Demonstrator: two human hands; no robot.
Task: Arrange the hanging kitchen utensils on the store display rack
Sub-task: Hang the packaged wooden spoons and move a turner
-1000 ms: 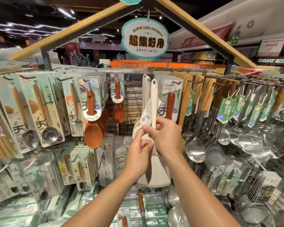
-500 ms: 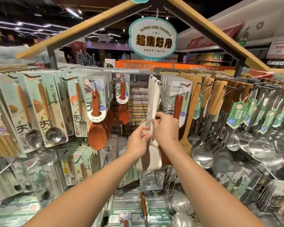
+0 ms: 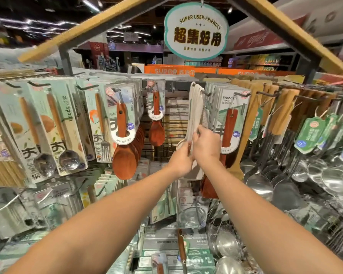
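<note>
Your left hand [image 3: 181, 161]: fingers curled round lower handles of cream spatulas [image 3: 195, 107], gripping them. Your right hand [image 3: 206, 146], touching left one: fingers curled, pinching same handles just above. Spatulas hang bunched on centre hook [image 3: 206, 93] of display rack [image 3: 174, 123], blades hidden behind your hands. Left beyond: carded wooden rice spoons [image 3: 125, 133]. Right: carded wooden turner [image 3: 229, 123], steel ladles [image 3: 259, 184]. Overhead: oval sign [image 3: 196, 31].

Matt cream plastic spatulas [image 3: 196, 107], glossy steel ladles [image 3: 259, 184], smooth reddish wooden spoons [image 3: 125, 161].
</note>
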